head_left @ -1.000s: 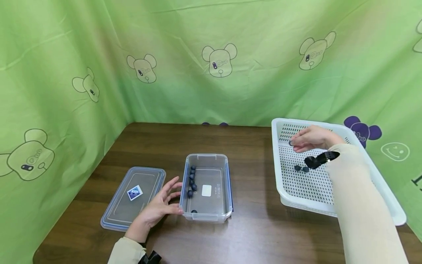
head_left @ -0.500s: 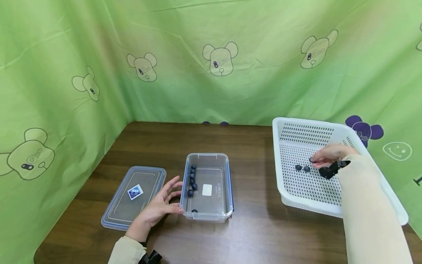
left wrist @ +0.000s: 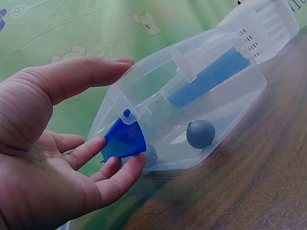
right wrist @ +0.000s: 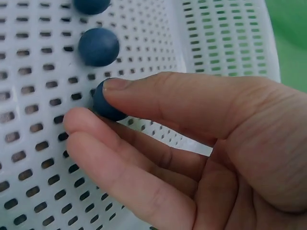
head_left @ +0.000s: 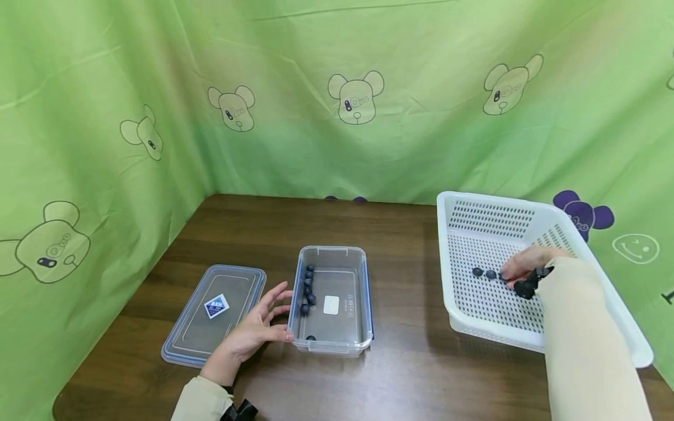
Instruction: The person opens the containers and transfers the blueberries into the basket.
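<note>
My right hand [head_left: 529, 263] is down in the white perforated basket [head_left: 445, 251], pinching a small dark blue ball [right wrist: 106, 103] between thumb and fingers. The ball sits low at the basket floor, in line with two like balls, one nearest it [right wrist: 99, 47] and another beyond [head_left: 477, 272]. My left hand [head_left: 258, 324] rests against the left side of a clear lidless plastic box [head_left: 347, 278]. In the left wrist view its thumb tip lies at the rim and its fingertips touch a blue latch flap [left wrist: 125, 140]. Several dark blue balls [head_left: 310, 299] lie along the box's left inner wall.
Left of the box, partly behind the left hand, a clear lid with a blue edge [head_left: 195, 333] lies on the brown wooden table [head_left: 405, 374]. A green printed cloth [head_left: 295, 158] hangs behind the table and along its left side.
From the basket's back left, my right hand has moved right and toward me, then down, carrying the ball next to the other two. The left hand and the box stay put.
</note>
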Demonstrator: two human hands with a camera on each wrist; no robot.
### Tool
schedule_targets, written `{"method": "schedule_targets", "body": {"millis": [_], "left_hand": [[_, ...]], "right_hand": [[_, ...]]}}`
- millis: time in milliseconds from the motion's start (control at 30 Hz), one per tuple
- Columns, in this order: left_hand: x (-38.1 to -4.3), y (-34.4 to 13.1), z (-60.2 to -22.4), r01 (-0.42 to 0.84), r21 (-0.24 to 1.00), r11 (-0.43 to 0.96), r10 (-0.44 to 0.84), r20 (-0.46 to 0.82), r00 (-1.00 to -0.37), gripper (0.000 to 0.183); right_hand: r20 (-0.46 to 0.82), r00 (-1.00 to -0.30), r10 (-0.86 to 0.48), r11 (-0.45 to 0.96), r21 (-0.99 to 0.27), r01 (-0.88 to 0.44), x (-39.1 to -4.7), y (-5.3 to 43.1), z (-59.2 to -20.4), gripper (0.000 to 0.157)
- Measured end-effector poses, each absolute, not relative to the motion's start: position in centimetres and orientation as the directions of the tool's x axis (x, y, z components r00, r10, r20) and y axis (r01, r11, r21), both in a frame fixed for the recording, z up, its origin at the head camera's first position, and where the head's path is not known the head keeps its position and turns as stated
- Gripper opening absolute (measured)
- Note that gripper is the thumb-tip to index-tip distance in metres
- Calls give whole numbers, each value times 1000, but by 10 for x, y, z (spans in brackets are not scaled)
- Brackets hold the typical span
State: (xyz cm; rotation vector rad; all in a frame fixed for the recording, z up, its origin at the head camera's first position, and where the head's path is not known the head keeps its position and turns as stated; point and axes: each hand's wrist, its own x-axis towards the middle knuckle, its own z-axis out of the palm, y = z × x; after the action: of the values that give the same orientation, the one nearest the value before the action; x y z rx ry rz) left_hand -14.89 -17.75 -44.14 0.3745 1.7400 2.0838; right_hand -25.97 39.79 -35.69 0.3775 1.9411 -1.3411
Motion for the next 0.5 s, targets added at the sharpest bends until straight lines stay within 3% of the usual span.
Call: {"method": "schedule_targets", "body": {"millis": [267,500], "left_hand": [[-150,-178,-442,-128,982,-141,459,-50,-887,107],[-150,-177,-442,-129,983,-134,457,-55,-888,107]], "right_hand": [[-690,-713,-123,394,-694,603,-252,394,-355,13],[-703,-695,-149,429,-680,595,-256,400,-357,11]]}}
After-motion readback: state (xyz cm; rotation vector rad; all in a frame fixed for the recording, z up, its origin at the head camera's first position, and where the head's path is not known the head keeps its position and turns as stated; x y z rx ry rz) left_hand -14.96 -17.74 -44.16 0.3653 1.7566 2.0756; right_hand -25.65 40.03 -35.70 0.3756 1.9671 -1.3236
